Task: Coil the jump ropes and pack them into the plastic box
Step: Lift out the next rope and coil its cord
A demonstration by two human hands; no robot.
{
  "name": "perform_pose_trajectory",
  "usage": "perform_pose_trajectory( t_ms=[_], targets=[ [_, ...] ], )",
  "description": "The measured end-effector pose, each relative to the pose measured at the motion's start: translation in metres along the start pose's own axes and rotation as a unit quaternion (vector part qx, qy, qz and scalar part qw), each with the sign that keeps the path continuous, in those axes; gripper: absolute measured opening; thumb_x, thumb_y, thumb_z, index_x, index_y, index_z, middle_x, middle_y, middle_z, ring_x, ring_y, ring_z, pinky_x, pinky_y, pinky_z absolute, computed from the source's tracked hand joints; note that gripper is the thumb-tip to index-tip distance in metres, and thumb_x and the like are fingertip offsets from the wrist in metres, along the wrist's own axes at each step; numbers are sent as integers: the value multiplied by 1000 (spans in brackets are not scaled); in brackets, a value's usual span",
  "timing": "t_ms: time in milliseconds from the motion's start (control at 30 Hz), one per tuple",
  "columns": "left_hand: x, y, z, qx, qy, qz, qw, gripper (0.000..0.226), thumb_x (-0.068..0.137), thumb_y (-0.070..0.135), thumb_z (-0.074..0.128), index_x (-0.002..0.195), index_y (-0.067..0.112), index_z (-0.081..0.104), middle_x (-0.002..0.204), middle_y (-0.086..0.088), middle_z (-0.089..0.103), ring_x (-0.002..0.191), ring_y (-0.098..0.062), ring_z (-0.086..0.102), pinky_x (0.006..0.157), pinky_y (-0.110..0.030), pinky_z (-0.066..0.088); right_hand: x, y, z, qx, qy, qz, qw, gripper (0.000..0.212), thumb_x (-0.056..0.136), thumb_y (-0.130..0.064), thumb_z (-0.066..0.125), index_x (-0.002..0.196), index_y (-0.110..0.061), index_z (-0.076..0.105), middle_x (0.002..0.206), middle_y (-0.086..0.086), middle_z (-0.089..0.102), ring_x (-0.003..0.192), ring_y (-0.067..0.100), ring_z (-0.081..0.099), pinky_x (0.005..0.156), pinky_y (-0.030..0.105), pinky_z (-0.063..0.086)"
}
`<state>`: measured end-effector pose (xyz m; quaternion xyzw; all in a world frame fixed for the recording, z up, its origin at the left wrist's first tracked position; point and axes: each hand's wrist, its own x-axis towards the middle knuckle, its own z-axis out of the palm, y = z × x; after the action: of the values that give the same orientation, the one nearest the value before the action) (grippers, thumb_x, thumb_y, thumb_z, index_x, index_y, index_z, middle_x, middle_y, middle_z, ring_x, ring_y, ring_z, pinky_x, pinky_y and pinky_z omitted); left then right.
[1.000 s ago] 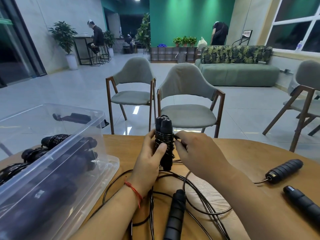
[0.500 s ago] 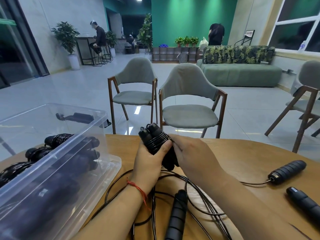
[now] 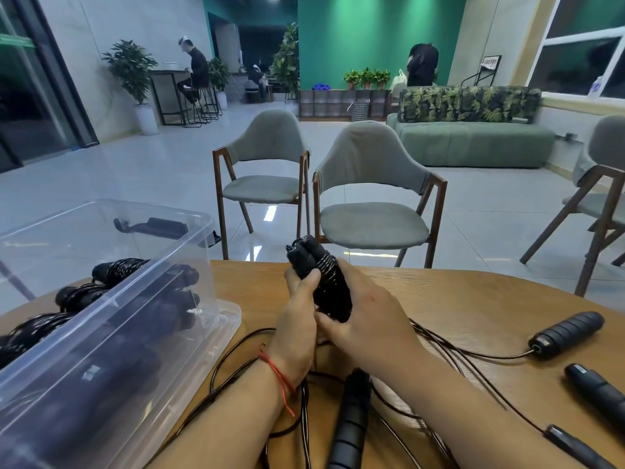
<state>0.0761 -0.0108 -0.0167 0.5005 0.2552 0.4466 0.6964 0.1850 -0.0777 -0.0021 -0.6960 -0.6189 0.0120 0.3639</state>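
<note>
A black jump rope bundle, two handles side by side with cord wound round them, leans to the left above the wooden table. My left hand grips it from the left, thumb across the handles. My right hand holds its lower end from the right. The clear plastic box stands at the left with several coiled black ropes inside. Loose cord lies spread beneath my wrists.
Loose black handles lie on the table: one between my forearms, another at right, two more near the right edge. Two grey chairs stand beyond the table's far edge. People are far back in the room.
The bundle has gone from upright to leaning left. My right hand has moved from its top down to its lower end. The left hand has kept hold.
</note>
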Motion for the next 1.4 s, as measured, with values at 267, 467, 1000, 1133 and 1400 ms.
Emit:
perform_pose_trajectory(
  t_ms=[267, 467, 1000, 1133, 1400],
  targets=[
    [2, -3, 3, 61, -98, 4, 993, 57, 104, 34, 42, 161, 41, 37, 143, 1, 66, 134, -21, 63, 116, -53, 47, 11, 26, -13, 44, 61, 35, 997, 63, 86, -58, 80, 141, -37, 60, 111, -16, 73, 100, 6, 68, 80, 19, 52],
    [3, 12, 3, 36, -39, 20, 998, 45, 105, 48, 58, 143, 25, 62, 133, -9, 72, 128, -24, 67, 110, -57, 53, 14, 30, -29, 162, 65, 3, 985, 64, 80, -41, 93, 138, -38, 68, 121, -19, 75, 118, 7, 69, 100, 38, 60],
    [-4, 74, 17, -36, 20, 29, 999, 44, 100, 34, 63, 138, 11, 61, 128, -19, 73, 123, -32, 70, 110, -58, 53, 45, -18, -66, -16, 94, -136, 986, 54, 87, -37, 87, 137, -26, 69, 118, -9, 78, 107, 14, 71, 88, 38, 61],
    [-19, 103, 24, -45, 61, 62, 995, 32, 110, 28, 54, 137, 14, 62, 127, -16, 74, 121, -31, 71, 111, -55, 52, 50, -51, -80, -49, 132, -167, 976, 59, 82, -31, 90, 137, -24, 70, 125, -5, 77, 110, 20, 71, 91, 39, 60],
    [-72, 178, 16, -37, 121, 134, 983, 19, 110, 32, 56, 125, 24, 64, 119, -10, 76, 115, -23, 74, 101, -43, 59, 41, -137, -98, -37, 176, -217, 959, 62, 78, -30, 96, 134, -17, 74, 132, -3, 72, 120, 20, 61, 101, 32, 52]
  ],
)
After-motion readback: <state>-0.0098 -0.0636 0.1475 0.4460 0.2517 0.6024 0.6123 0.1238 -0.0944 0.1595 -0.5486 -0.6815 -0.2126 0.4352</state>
